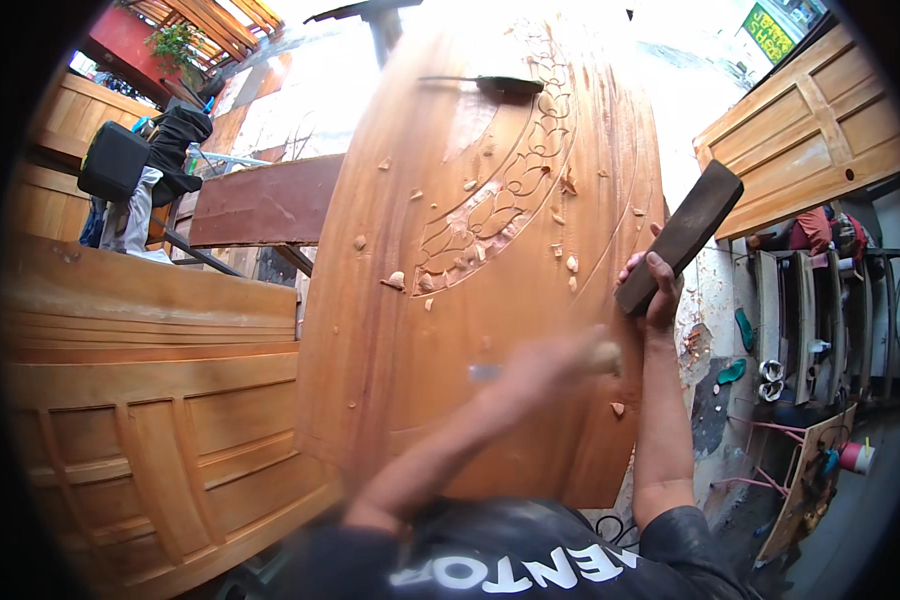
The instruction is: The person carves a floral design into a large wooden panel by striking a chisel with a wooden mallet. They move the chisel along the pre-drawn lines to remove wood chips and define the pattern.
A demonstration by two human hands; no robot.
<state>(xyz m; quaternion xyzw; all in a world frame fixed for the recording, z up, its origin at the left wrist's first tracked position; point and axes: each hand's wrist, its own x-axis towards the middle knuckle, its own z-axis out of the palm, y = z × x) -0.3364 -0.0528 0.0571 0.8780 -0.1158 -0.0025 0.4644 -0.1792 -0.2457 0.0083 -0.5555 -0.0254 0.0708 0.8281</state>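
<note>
A large carved wooden door (370, 340) lies flat before me, with a curved band of carved leaves and scattered wood chips (397, 280). My right hand (660, 285) grips a long, dark wooden block (697, 225) over the door’s right edge. My left hand (560, 360) reaches across the door’s lower right, smeared by motion; a pale shape at its fingers is too blurred to make out. Near the far end of the carving lies a dark, thin tool (510, 86).
Panelled doors stand at left (160, 450) and upper right (800, 120). A reddish board (260, 200) and black bag (115, 160) are beyond the left edge. At right are a rack (810, 320), a person (810, 228) partly visible, sandals (740, 330) and a small pink-legged table (805, 480).
</note>
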